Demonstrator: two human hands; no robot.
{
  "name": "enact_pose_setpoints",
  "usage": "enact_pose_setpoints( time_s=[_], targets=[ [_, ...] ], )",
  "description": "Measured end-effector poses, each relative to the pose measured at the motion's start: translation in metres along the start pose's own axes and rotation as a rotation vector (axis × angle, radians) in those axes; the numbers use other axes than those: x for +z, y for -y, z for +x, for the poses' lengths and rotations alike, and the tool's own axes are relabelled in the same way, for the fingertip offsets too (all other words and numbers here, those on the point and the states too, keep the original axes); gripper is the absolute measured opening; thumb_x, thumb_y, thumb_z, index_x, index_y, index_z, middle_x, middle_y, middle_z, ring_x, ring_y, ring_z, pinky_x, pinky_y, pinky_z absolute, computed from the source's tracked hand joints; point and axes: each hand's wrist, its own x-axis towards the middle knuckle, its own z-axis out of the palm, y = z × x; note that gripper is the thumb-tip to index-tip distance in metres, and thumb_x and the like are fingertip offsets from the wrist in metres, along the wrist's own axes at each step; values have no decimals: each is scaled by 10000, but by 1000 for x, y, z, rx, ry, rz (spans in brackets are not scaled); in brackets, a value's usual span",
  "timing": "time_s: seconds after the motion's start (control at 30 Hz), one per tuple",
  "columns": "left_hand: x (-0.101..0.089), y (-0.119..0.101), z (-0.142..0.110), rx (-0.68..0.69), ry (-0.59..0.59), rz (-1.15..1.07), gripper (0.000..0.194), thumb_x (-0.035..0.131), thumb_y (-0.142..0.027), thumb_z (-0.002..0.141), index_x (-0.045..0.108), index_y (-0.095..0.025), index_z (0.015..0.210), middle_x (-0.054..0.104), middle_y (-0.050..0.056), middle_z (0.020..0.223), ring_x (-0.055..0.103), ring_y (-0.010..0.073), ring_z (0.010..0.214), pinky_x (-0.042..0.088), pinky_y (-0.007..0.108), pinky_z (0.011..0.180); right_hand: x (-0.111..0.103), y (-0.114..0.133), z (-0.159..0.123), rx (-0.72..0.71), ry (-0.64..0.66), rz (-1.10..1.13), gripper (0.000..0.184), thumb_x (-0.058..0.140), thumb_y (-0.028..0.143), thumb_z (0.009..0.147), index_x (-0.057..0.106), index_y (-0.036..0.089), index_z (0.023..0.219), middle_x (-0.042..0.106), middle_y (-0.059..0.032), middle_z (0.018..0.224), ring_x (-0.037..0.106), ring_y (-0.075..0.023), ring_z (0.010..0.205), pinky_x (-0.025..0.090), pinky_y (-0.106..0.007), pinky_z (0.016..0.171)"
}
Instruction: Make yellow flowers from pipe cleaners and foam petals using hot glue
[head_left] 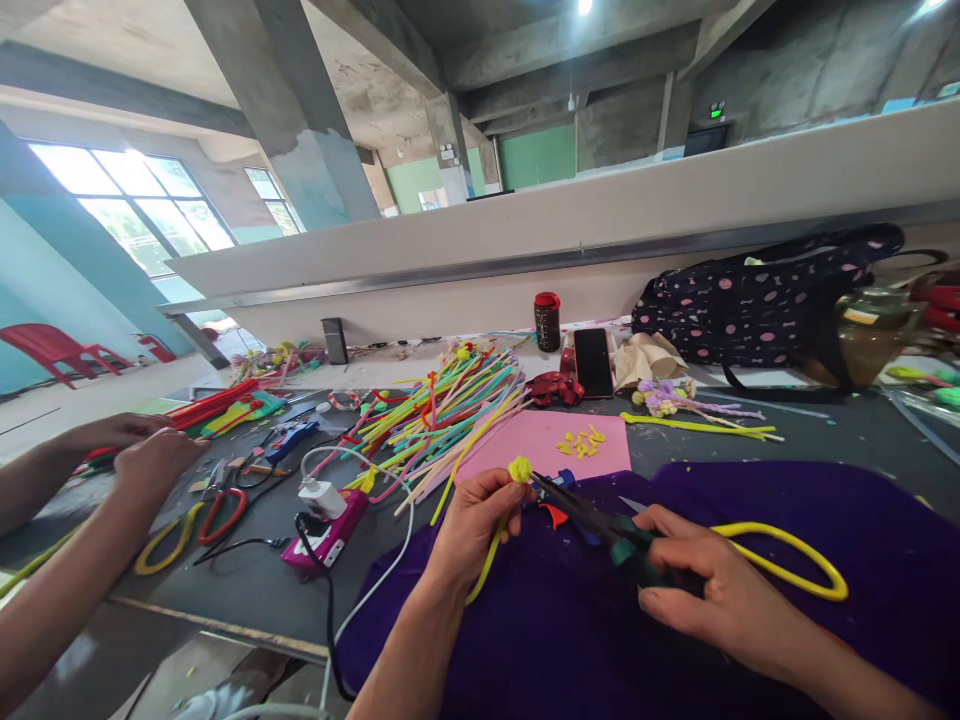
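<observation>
My left hand (474, 525) pinches a yellow pipe cleaner (491, 555) whose top is curled into a small fuzzy ball (520, 469). My right hand (701, 585) grips scissors (600, 520) with dark blades and a large yellow handle loop (795, 560). The blade tips point at the fuzzy ball and nearly touch it. Both hands hover over purple cloth (675, 640) in my lap. Just beyond lies a pink sheet (525, 440) with yellow snippets (581, 442) on it.
A heap of coloured pipe cleaners (442, 410) lies mid-table beside a pink glue gun (326, 535) with a white plug and cable. Another person's arms (112, 470) work at the left near red-handled scissors (221, 505). A phone (593, 362), red-capped jar (547, 321) and spotted bag (757, 300) stand behind.
</observation>
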Motion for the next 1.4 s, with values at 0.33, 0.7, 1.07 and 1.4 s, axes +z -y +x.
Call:
enact_pose_setpoints(
  time_s=[0.33, 0.7, 1.07, 1.4],
  targets=[
    [0, -1, -3, 21, 11, 98, 241, 609, -371, 733, 633, -132, 761, 518, -23, 494, 411, 57, 410, 263, 168, 398, 3, -7, 2, -18, 44, 28, 178, 562, 215, 723, 509, 171, 559, 546, -13, 869, 542, -164, 796, 413, -244, 676],
    [1, -4, -4, 28, -7, 121, 235, 635, -362, 705, 642, -132, 750, 524, -26, 490, 422, 55, 407, 257, 171, 400, 1, -4, 1, -9, 48, 14, 175, 552, 222, 733, 504, 177, 571, 546, -11, 869, 541, -171, 817, 414, -249, 691],
    [-1, -5, -7, 39, -34, -91, 284, 668, -402, 661, 601, -133, 720, 628, 27, 659, 436, 42, 377, 244, 164, 337, -7, -4, -1, -34, 89, 153, 267, 521, 360, 757, 479, 173, 571, 494, -19, 799, 492, -167, 743, 393, -253, 654],
    [18, -66, -33, 454, -125, 328, 121, 677, -251, 676, 642, -139, 648, 545, 0, 647, 444, 80, 571, 346, 199, 521, -11, -11, -10, -117, 69, 260, 270, 545, 447, 693, 580, 184, 640, 535, -48, 853, 495, -256, 902, 387, -296, 721]
  ],
)
